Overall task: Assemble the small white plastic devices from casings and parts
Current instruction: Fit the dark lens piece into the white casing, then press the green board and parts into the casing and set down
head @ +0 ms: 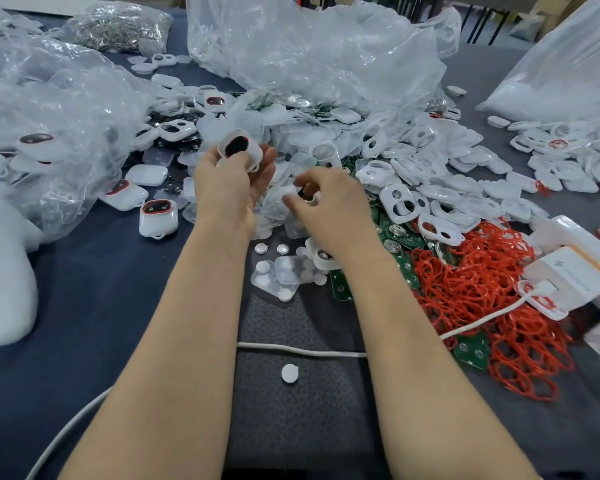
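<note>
Mid-tabletop: left hand (234, 174) closed around a casing (239, 149), dark insert uppermost; right hand (326, 199) pinches a small part (305, 196), possibly a disc. Next: seat part in casing, aligned.

White casings (400, 199), red rings (478, 292), green boards (473, 351), dark blue, perhaps grey, tablecloth (94, 306)

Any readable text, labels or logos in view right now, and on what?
White rectangular box with an orange edge: a small dark logo and a line of print along its top face, both too blurred to read.
No other text is visible.
</note>
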{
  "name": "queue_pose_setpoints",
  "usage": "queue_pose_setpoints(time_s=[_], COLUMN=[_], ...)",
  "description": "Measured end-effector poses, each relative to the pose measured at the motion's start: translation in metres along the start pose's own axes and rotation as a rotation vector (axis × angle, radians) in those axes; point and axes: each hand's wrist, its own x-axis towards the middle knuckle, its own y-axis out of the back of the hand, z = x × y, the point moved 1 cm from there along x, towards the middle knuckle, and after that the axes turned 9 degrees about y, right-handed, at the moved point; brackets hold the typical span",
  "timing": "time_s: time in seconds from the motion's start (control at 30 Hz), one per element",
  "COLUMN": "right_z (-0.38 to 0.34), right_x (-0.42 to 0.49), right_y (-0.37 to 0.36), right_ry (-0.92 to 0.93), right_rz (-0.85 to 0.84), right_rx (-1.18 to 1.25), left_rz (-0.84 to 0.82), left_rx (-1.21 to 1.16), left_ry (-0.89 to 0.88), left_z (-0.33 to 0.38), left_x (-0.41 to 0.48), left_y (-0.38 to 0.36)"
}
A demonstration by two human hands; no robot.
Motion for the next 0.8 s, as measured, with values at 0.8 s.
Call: queue_pose_setpoints(time_s=[0.8], right_z=[0.031], right_x=[0.002], right_y=[0.026], right_ry=[-0.201], right_rz=[0.218], right_rx=[0.36], left_rz=[-0.114], left_rx=[0.239], left_ry=[-0.047], left_z=[-0.019], left_x=[-0.008], left_y=[-0.012])
